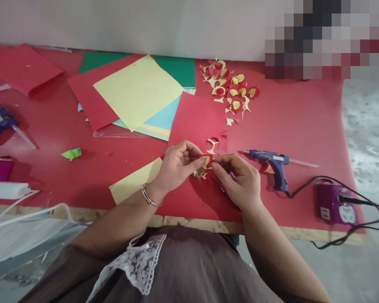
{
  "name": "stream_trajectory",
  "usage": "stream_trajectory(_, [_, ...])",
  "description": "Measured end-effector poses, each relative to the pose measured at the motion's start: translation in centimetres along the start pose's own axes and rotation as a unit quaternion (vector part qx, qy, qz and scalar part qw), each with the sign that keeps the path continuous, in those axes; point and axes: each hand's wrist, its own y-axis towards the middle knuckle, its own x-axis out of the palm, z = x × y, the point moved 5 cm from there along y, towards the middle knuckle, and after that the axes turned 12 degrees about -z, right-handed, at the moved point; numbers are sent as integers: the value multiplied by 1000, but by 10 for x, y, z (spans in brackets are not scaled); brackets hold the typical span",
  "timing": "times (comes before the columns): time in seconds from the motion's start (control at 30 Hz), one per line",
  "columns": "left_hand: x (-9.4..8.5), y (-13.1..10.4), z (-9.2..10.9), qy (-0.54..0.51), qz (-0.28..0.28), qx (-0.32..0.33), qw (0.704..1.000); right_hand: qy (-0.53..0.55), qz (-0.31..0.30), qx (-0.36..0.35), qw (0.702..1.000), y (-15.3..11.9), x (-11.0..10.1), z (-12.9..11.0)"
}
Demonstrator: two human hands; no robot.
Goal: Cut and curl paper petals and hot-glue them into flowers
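Note:
Between my two hands is a small red and yellow paper petal (206,161). My left hand (183,162) pinches it from the left, thumb on the yellow face. On the other side, the fingertips of my right hand (236,173) close on its red edge. Yellow paper scraps (203,175) lie just under the fingers, and a red sheet with a cut-out scrap (212,145) is beyond them. Dark-handled scissors (225,192) rest on the table, partly hidden beneath my right hand.
A blue glue gun (270,162) lies at right, its cord near a purple power socket (334,204). Several finished petals and scraps (230,86) are heaped at the back. Coloured sheets (139,92) are stacked back left. Another glue gun (1,120) sits far left.

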Motion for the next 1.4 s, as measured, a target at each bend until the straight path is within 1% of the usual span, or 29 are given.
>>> stream_trajectory(0.1, [-1,1,-3,-24,8,-11,1000,-6,0,4,1000,-1,0,0])
stream_trajectory(0.23, [-2,0,-4,-44,9,-8,999,-12,0,-7,1000,-2,1,-2])
stream_trajectory(0.37, [2,-1,-2,-51,-6,2,999,-26,1,-14,1000,-2,2,-1])
stream_trajectory(0.5, [8,-3,4,-19,-26,23,999,-47,-3,-18,999,-1,0,0])
stream_trajectory(0.6, [9,-4,8,-9,-44,30,999,-51,-8,-21,998,-1,-3,1])
stream_trajectory(0.7, [6,-6,10,-21,-65,18,997,-48,-19,-34,998,-1,-6,2])
stream_trajectory(0.83, [3,-6,10,-26,-75,5,997,-48,-31,-54,997,-2,-7,1])
stream_trajectory(0.93, [4,-6,11,-25,-82,7,996,-51,-30,-68,996,-2,-7,-1])
stream_trajectory(1.2, [2,-4,8,-53,-112,-15,992,-67,-34,-91,993,-5,-8,-2])
stream_trajectory(1.4, [1,-5,9,-65,-145,-52,986,-88,-48,-101,990,-9,-7,-2])
